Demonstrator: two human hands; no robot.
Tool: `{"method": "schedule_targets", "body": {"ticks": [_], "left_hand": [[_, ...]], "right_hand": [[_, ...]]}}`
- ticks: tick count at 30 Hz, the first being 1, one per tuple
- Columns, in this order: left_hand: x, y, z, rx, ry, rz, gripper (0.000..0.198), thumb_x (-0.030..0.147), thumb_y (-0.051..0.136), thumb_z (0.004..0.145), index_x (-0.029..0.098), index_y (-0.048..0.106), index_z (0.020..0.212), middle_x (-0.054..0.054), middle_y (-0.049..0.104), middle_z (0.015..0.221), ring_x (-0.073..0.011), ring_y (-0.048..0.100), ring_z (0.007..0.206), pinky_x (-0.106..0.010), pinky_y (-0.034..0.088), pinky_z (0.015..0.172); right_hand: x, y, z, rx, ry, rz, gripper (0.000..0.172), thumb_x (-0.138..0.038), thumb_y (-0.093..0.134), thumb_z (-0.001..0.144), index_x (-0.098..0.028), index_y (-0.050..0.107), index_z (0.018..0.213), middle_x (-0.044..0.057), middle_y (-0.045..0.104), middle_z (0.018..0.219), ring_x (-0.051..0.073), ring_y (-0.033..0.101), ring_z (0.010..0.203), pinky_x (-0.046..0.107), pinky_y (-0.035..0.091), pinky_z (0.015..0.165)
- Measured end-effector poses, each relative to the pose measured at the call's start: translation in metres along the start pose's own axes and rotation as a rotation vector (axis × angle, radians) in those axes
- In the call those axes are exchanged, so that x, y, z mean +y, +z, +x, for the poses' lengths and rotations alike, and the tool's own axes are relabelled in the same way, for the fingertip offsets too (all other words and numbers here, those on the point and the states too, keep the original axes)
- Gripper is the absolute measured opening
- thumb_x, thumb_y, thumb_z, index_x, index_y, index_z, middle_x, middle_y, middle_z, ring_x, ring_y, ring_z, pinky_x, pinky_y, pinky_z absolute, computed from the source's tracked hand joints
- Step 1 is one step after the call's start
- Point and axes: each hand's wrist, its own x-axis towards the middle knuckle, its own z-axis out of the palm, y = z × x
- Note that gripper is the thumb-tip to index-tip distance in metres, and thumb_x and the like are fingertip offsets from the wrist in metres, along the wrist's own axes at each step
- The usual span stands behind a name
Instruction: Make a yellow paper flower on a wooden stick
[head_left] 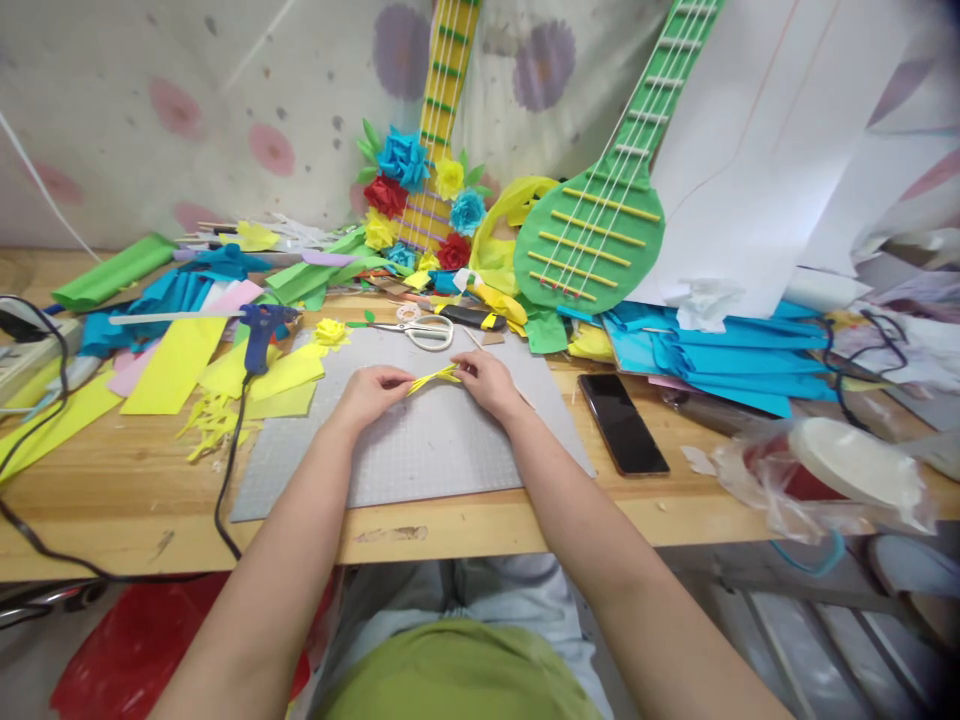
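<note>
A narrow, twisted strip of yellow paper (433, 377) stretches between my two hands over the grey cutting mat (420, 470). My left hand (373, 392) pinches its left end, fingers closed. At the other end my right hand (486, 380) grips it between thumb and fingers. Just beyond my hands lie white-handled scissors (429, 332) and a black and yellow utility knife (471, 317). A yellow paper flower (331, 333) sits at the mat's upper left corner.
Left of the mat are a blue glue gun (259, 335) with a trailing cord and yellow paper sheets (174, 365). A phone (622, 424) lies at right. Behind stand a green paper lute (592, 240) and a flower-covered yellow one (442, 110). Blue paper (720, 350) is stacked at right.
</note>
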Motion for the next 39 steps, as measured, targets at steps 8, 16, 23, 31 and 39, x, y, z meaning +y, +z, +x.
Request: {"method": "schedule_targets", "body": {"ticks": [8,16,23,31,39], "left_hand": [[-0.0015,0.0016,0.0011,0.051,0.021,0.082,0.025,0.035,0.056,0.068,0.017,0.069,0.081,-0.005,0.069,0.084,-0.0157,0.062,0.076,-0.025,0.046,0.069],[-0.0021,0.0021,0.0003,0.061,0.014,0.089,0.025,0.035,0.057,0.068,0.018,0.069,0.081,-0.004,0.069,0.084,-0.0156,0.062,0.076,-0.025,0.047,0.069],[0.001,0.0018,-0.0008,0.061,0.01,0.098,0.025,0.034,0.055,0.069,0.018,0.069,0.082,-0.003,0.069,0.084,-0.0147,0.062,0.074,-0.024,0.047,0.068],[0.0012,0.0029,-0.0008,0.064,0.064,0.086,0.026,0.037,0.057,0.068,0.018,0.068,0.082,-0.005,0.068,0.085,-0.015,0.062,0.076,-0.025,0.048,0.071],[0.0058,0.0031,-0.0012,0.047,0.113,0.131,0.024,0.034,0.057,0.069,0.019,0.068,0.082,-0.004,0.068,0.087,-0.0147,0.061,0.078,-0.025,0.048,0.071]], "right_hand": [[0.0027,0.0013,0.001,0.011,-0.016,0.011,0.018,-0.017,0.056,0.075,-0.019,0.065,0.09,0.002,0.059,0.077,0.013,0.051,0.073,0.026,0.04,0.072],[0.0049,0.0024,0.0014,0.019,-0.027,0.026,0.015,-0.018,0.056,0.074,-0.02,0.064,0.086,0.001,0.058,0.075,0.013,0.05,0.072,0.026,0.04,0.07],[0.0008,-0.0014,-0.0025,0.099,-0.038,0.074,0.015,-0.021,0.057,0.072,-0.021,0.057,0.087,0.0,0.055,0.083,0.011,0.049,0.068,0.025,0.04,0.068],[-0.0038,-0.0014,-0.0051,0.025,-0.062,0.042,0.009,-0.029,0.061,0.071,-0.02,0.058,0.074,0.0,0.051,0.08,0.011,0.048,0.071,0.024,0.04,0.069],[-0.0034,-0.0008,-0.0039,0.012,-0.045,0.032,0.006,-0.025,0.06,0.073,-0.019,0.059,0.074,0.0,0.051,0.079,0.011,0.047,0.071,0.024,0.039,0.07]]}}
